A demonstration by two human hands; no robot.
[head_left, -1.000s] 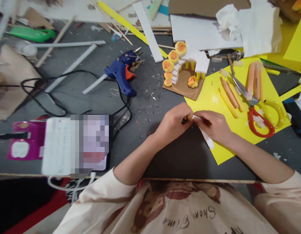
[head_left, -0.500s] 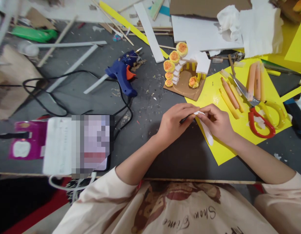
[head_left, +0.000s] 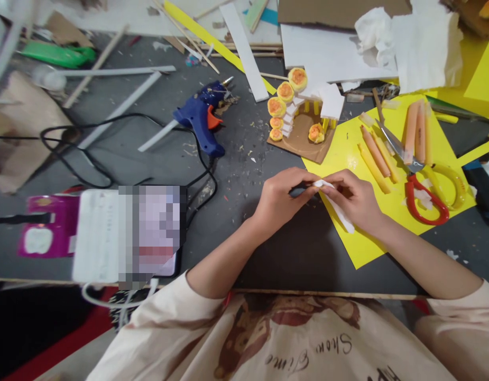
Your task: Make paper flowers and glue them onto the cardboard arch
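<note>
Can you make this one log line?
left hand: pinching white strip | right hand: pinching same strip | hot glue gun: lying unheld

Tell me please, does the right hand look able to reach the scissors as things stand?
Probably yes: the scissors lie on the yellow sheet close to the right hand, and nothing seems to block the way. However, this hand pinches a white strip, so it would likely need to release that first.

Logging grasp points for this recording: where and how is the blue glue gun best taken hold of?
Probably by the handle, coming from the near side: the blue glue gun lies on its side, handle slanting toward that side, metal nozzle pointing away.
</note>
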